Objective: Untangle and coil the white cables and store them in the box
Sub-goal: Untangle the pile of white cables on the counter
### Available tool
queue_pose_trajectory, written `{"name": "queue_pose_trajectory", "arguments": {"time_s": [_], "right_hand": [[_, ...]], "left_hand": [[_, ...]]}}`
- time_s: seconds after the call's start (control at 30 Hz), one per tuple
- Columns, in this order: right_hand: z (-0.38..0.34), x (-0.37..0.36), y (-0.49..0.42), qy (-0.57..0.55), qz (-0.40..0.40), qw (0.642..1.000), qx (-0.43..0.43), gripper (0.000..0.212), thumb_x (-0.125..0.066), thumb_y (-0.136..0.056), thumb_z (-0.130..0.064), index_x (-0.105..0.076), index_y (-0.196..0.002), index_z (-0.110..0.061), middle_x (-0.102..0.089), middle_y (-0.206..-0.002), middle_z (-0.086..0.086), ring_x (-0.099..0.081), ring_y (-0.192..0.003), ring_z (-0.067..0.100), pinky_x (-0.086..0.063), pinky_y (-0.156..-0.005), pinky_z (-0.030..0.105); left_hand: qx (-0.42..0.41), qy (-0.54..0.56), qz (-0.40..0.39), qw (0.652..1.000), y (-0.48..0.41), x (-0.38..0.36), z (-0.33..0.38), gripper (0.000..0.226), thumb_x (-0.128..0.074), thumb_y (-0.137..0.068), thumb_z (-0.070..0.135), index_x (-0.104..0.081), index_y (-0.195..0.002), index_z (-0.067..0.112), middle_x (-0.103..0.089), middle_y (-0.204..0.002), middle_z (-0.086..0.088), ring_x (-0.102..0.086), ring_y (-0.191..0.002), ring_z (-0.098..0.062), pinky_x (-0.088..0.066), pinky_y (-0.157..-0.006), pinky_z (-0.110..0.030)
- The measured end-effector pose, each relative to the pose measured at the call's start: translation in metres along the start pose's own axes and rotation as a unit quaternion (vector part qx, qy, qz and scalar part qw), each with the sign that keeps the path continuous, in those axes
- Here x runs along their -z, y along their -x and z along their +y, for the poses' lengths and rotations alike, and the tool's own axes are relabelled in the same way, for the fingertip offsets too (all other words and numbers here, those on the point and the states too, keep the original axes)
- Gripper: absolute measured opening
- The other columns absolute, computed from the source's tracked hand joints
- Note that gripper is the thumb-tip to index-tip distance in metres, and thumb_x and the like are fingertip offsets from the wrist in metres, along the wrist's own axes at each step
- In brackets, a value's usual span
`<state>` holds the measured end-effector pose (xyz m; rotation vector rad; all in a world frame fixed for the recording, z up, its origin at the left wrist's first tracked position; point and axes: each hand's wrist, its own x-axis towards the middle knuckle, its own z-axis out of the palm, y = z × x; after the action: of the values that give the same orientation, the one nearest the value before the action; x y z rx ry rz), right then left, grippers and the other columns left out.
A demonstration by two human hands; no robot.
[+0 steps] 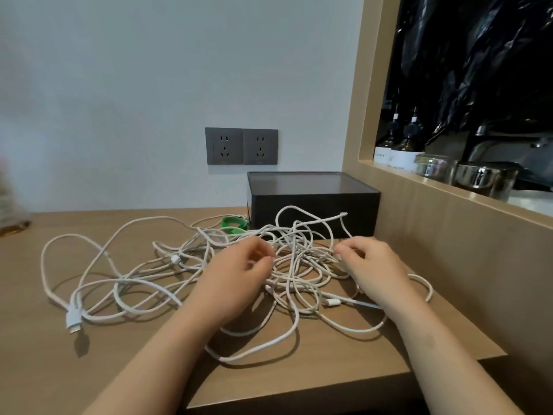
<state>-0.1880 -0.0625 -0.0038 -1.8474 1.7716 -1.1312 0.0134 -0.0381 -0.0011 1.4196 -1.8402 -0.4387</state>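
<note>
Head view: a tangle of white cables (287,265) sprawls across the wooden table (45,369) at mid-frame, before the dark box (314,211). The left hand (236,277) and right hand (374,268) rest in the tangle, fingers curled; whether either pinches a strand cannot be told.

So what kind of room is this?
Probably a room at home, maybe a hotel room. There's a wooden desk against a wall with two sockets, and a window-like opening onto what looks like a bathroom or kitchen counter with bottles and glasses.
</note>
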Motion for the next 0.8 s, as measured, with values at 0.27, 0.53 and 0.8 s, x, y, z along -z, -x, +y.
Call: {"name": "queue_pose_trajectory", "arguments": {"time_s": [0.27, 0.53, 0.8], "right_hand": [[-0.027, 0.014, 0.009, -0.054, -0.039, 0.995, 0.069, 0.025, -0.051, -0.094, -0.033, -0.053, -0.119, -0.033, -0.054, -0.106, -0.006, -0.052, -0.086, 0.004, -0.039, -0.061, 0.016], [-0.061, 0.017, 0.023, 0.008, -0.243, 0.962, 0.127, 0.033, -0.062, -0.083, -0.047, -0.057, -0.115, -0.039, -0.058, -0.098, -0.019, -0.056, -0.091, 0.001, -0.047, -0.074, 0.019], [-0.055, 0.011, 0.017, -0.083, -0.133, 0.982, 0.108, 0.013, -0.058, -0.091, -0.026, -0.067, -0.081, -0.023, -0.060, -0.063, -0.009, -0.053, -0.055, -0.001, -0.045, -0.056, 0.018]], "left_hand": [[0.053, 0.182, 0.078, 0.979, -0.002, 0.022, 0.008, 0.014, -0.067, -0.084, 0.006, -0.065, -0.079, 0.019, -0.071, -0.077, 0.000, -0.068, -0.071, -0.012, -0.051, -0.068, -0.026], [0.031, 0.285, 0.137, 0.948, -0.005, 0.042, 0.025, 0.015, -0.068, -0.084, 0.006, -0.056, -0.088, 0.014, -0.070, -0.075, -0.006, -0.068, -0.059, -0.009, -0.050, -0.052, -0.018], [0.081, 0.338, 0.146, 0.926, -0.018, 0.041, 0.020, 0.007, -0.061, -0.091, 0.018, -0.060, -0.097, 0.021, -0.071, -0.085, 0.001, -0.067, -0.069, -0.008, -0.049, -0.061, -0.023]]}}
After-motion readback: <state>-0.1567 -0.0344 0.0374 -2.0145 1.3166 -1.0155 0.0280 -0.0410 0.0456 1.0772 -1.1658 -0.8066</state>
